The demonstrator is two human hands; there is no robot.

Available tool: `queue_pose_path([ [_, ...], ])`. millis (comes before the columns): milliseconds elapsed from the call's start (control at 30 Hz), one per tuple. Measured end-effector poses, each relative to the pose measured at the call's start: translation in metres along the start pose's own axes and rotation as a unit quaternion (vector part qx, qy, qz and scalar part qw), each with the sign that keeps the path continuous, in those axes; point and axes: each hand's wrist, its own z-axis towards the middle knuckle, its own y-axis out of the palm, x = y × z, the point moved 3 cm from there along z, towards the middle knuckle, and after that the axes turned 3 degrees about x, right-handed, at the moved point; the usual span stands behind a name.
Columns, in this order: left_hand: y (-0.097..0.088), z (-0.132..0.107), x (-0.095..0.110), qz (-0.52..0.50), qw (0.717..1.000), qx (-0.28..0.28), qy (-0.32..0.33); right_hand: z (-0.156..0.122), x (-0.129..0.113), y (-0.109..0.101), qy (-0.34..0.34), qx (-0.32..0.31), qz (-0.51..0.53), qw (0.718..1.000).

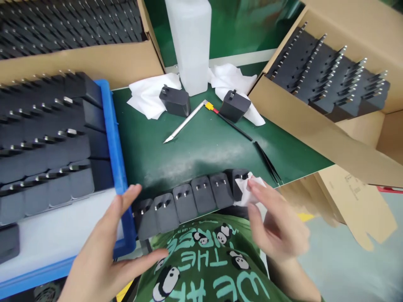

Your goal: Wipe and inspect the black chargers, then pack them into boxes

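Observation:
A row of several black plug adapters (192, 200) lies along the near edge of the green table (201, 147). My left hand (110, 251) is open, fingers stretched, cupped against the row's left end beside the blue tray. My right hand (277, 228) is at the row's right end, blurred by motion. It pinches a small white wipe (247, 188) against the last adapter.
A blue tray (115, 138) at left holds rows of adapters. Cardboard boxes of adapters stand at the back left (94, 58) and at right (315, 126). Mid-table lie two loose adapters (174, 100), white cloths (146, 94), a metal knife (185, 121), black tweezers (252, 142) and a white bottle (189, 42).

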Motion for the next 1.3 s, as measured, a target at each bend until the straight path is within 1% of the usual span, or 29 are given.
queue_pose_path([
  [67,0.001,0.005,0.007,0.014,1.000,0.015,-0.009,-0.004,-0.007,0.016,-0.004,-0.023,-0.046,0.999],
  [167,0.001,0.009,0.013,0.027,0.998,0.050,-0.017,-0.013,-0.016,0.023,-0.017,-0.058,-0.123,0.991],
  [267,0.002,0.011,0.013,0.025,0.998,0.058,-0.013,-0.018,-0.030,0.031,-0.054,-0.076,-0.150,0.984],
  [333,0.002,0.011,0.010,0.024,0.998,0.056,-0.003,-0.019,-0.044,0.044,-0.089,-0.080,-0.146,0.982],
  [433,0.002,0.012,0.007,0.021,0.998,0.051,0.031,-0.016,-0.070,0.069,-0.155,-0.090,-0.110,0.978],
  [500,0.003,0.011,0.004,0.023,0.997,0.048,0.047,-0.010,-0.085,0.081,-0.200,-0.104,-0.064,0.972],
  [533,0.003,0.010,0.003,0.023,0.998,0.047,0.047,-0.006,-0.091,0.083,-0.219,-0.119,-0.025,0.968],
  [567,0.003,0.010,0.002,0.021,0.998,0.046,0.043,-0.002,-0.096,0.081,-0.233,-0.137,0.024,0.962],
  [600,0.003,0.009,0.002,0.017,0.998,0.047,0.038,0.001,-0.097,0.076,-0.229,-0.157,0.071,0.958],
  [633,0.003,0.009,0.002,0.012,0.998,0.050,0.033,0.005,-0.094,0.068,-0.206,-0.171,0.105,0.958],
  [667,0.003,0.009,0.002,0.008,0.998,0.054,0.028,0.008,-0.088,0.058,-0.166,-0.178,0.114,0.963],
  [700,0.003,0.009,0.002,0.004,0.998,0.057,0.023,0.010,-0.080,0.047,-0.117,-0.166,0.096,0.975],
  [733,0.003,0.009,0.003,0.001,0.998,0.061,0.021,0.011,-0.070,0.036,-0.072,-0.138,0.057,0.986],
  [767,0.003,0.010,0.004,-0.001,0.998,0.065,0.022,0.011,-0.061,0.027,-0.045,-0.111,0.014,0.993],
  [800,0.003,0.010,0.005,-0.002,0.998,0.065,0.024,0.011,-0.054,0.022,-0.035,-0.091,-0.018,0.995],
  [833,0.003,0.011,0.005,-0.002,0.998,0.063,0.027,0.009,-0.049,0.020,-0.043,-0.084,-0.034,0.995],
  [867,0.004,0.012,0.006,0.000,0.998,0.060,0.032,0.008,-0.046,0.022,-0.058,-0.083,-0.039,0.994],
  [967,0.004,0.014,0.007,0.009,0.998,0.050,0.034,0.006,-0.045,0.038,-0.094,-0.088,-0.061,0.990],
  [1067,0.004,0.016,0.009,-0.005,0.999,0.043,0.033,0.006,-0.050,0.045,-0.096,-0.070,-0.135,0.984],
  [1133,0.004,0.017,0.011,-0.019,0.998,0.040,0.033,0.004,-0.054,0.046,-0.099,-0.064,-0.154,0.981],
  [1200,0.003,0.018,0.011,-0.028,0.999,0.035,0.029,0.000,-0.063,0.051,-0.116,-0.086,-0.127,0.981],
  [1267,0.002,0.018,0.011,-0.034,0.999,0.028,0.030,-0.005,-0.075,0.062,-0.141,-0.113,-0.073,0.981],
  [1300,0.002,0.018,0.010,-0.035,0.999,0.026,0.032,-0.007,-0.083,0.069,-0.155,-0.117,-0.048,0.980],
])
